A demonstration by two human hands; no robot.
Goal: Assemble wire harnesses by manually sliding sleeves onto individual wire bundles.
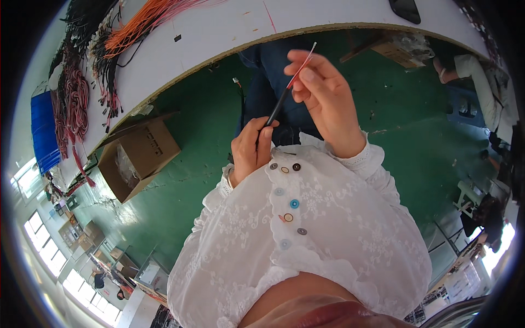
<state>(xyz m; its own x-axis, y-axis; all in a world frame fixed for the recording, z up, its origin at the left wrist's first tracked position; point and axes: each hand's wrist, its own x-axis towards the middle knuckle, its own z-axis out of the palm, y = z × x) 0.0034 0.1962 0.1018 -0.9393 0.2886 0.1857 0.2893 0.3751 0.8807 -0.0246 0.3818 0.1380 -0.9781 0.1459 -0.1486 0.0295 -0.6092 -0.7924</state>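
Wearing: one white blouse [355, 229], directly below the black cable [280, 104], with eight round buttons [295, 204] that I can count, one of them bright blue.
Left hand: one, mine [252, 145], fingers wrapped firmly around the lower part of the cable.
Right hand: one, mine [331, 93], at the cable's upper end, fingers curled with the wires running across them; whether my thumb pinches them I cannot tell.
Cable: one, slanting up from my left hand to my right, in front of my body.
Wires: red and pale [296, 76], coming out of the cable's upper end; too fine for me to count.
Trousers: one dark blue pair [262, 82], behind the cable.
Connector: one, white [236, 80], on a dark lead, left of the cable.
Cartons: two; one open cardboard box [158, 146] left of the cable, one brown carton [399, 53] to its upper right, beside clear plastic.
Table: one, white [219, 27], beyond the cable.
Bundles: one orange [128, 38] and one dark red [76, 101], both up and left of the cable.
Stool: one, blue [465, 113], well right of the cable.
Windows: at least three [46, 240], far left of the cable.
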